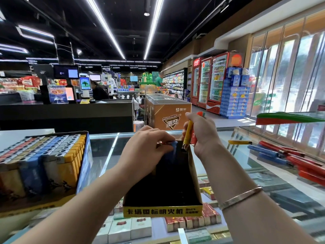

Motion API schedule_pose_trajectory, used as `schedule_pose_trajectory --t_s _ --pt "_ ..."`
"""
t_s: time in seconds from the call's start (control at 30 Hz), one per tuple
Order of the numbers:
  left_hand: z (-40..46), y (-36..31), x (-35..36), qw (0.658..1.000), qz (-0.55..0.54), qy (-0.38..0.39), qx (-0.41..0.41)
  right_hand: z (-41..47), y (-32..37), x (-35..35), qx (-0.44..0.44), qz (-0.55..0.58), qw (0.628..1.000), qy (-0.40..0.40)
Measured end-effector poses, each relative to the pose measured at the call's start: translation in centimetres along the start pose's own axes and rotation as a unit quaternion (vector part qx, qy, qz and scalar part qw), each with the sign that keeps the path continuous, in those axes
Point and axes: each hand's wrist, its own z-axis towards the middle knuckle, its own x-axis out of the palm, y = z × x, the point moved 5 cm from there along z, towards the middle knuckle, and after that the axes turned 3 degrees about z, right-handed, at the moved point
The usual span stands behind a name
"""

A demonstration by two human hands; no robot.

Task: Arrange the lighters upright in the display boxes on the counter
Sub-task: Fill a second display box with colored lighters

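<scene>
Lighters are going into the black display box [162,182] at centre frame, which looks nearly empty and sits on the glass counter [105,152]. At its far end the left hand [146,147] curls over a blue lighter [173,147], holding it against the back wall. Just right of it, the right hand [202,132] grips a small bunch of lighters and pinches a yellow lighter [187,134], metal head pointing down into the far right corner of the box. To do this step well, I judge the yellow one should be turned head up and slid straight down beside the blue, while the left hand braces the row against tipping. More loose lighters [281,155] lie flat at right; a full box [42,164] stands at left
</scene>
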Motion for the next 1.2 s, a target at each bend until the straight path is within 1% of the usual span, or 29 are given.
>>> schedule_pose_trajectory --t_s 0.1,0.2,0.27,0.57,0.67,0.73,0.83,0.9,0.97,1.03,1.13,1.2 --pt "-0.1 0.1 0.2 1.0 0.014 -0.012 -0.013 0.0 0.0 0.0 -0.003 -0.003 1.0 -0.001" --pt "0.1 -0.5 0.1 0.996 0.083 -0.032 0.027 0.0 0.0 -0.1 -0.005 -0.009 1.0 -0.004" --pt "0.4 -0.8 0.0 0.992 0.114 -0.032 0.046 0.0 0.0 -0.1 -0.004 -0.011 1.0 -0.005" --pt "0.5 -1.3 -0.1 0.99 0.104 0.022 0.095 0.0 0.0 0.0 0.003 -0.005 1.0 0.002" --pt "0.6 -1.2 0.4 0.986 0.117 0.062 0.103 -0.1 -0.1 0.0 0.004 -0.005 1.0 0.002" --pt "0.7 -1.4 0.7 0.982 0.136 0.066 0.111 0.0 -0.1 0.0 0.005 -0.005 1.0 -0.003" --pt "0.6 -1.3 0.8 0.979 0.159 0.069 0.104 -0.1 0.0 -0.1 0.007 0.001 1.0 -0.009" --pt "0.3 -0.6 0.9 0.982 0.142 0.091 0.082 -0.2 0.0 -0.1 0.011 0.01 1.0 -0.012" --pt "-0.1 -0.1 1.1 0.981 0.136 0.12 0.074 -0.3 0.2 0.0 0.013 0.044 0.999 -0.014" --pt "-0.3 0.1 0.9 0.984 0.128 0.103 0.076 -0.4 0.5 0.3 0.008 0.086 0.996 -0.002" --pt "-0.1 0.1 -0.4 0.998 0.04 0.018 0.034 -0.8 1.2 1.2 -0.002 0.125 0.991 0.051" --pt "0.0 -0.1 -1.1 0.999 -0.006 -0.039 0.029 -1.2 1.2 1.9 0.004 0.153 0.985 0.077"
